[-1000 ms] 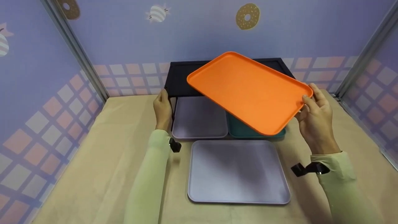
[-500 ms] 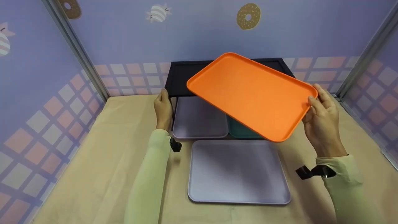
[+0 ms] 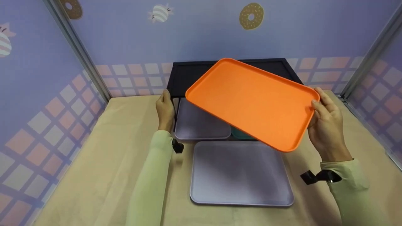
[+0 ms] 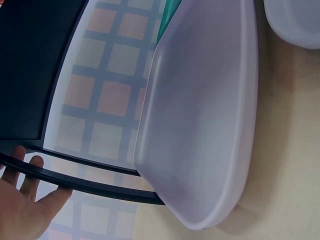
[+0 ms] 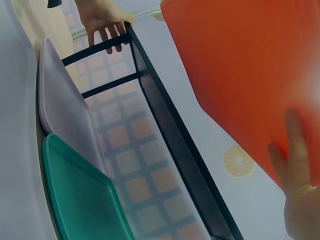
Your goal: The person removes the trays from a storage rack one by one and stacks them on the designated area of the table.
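Observation:
My right hand (image 3: 328,128) pinches the right end of an orange tray (image 3: 251,103), which hangs tilted in the air before a black rack (image 3: 188,78). In the right wrist view, fingers (image 5: 298,152) lie along the tray's underside. At the rack's near left corner, my left hand (image 3: 165,110) grips the black leg; in the left wrist view its fingertips (image 4: 36,161) show around that leg. Beneath the rack's top lie a pale purple tray (image 3: 202,122) and, to its right, a green tray (image 5: 82,195), mostly hidden by the orange one in the head view.
Another pale purple tray (image 3: 240,175) lies flat on the beige cloth (image 3: 106,163) in front of the rack. Patterned walls (image 3: 132,31) stand behind and at both sides, with metal posts (image 3: 75,47) at the corners.
Moving right and slightly down over the second, my right hand brings the orange tray lower, so it covers more of the green tray. My left hand stays on the rack.

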Demonstrator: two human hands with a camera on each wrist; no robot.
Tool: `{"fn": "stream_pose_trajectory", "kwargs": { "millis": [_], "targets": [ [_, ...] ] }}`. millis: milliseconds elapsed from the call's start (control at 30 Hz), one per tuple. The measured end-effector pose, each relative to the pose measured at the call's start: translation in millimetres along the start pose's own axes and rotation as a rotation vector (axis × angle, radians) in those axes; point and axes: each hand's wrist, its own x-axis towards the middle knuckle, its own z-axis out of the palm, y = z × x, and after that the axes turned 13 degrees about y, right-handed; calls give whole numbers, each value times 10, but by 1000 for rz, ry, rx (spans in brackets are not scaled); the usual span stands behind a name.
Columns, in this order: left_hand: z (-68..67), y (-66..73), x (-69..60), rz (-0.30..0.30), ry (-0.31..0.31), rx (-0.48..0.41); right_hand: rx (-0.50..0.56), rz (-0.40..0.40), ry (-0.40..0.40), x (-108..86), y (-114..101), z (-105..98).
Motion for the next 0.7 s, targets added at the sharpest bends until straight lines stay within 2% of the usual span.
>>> {"fn": "stream_pose_trajectory", "kwargs": {
  "millis": [267,700],
  "targets": [
    [-24,12,-9,-21,-31,-27,-36,0,22,-26,4,-24],
    [-39,-1,7,-9,-4,16,-73,23,32,-69,39,-94]
  ]
}}
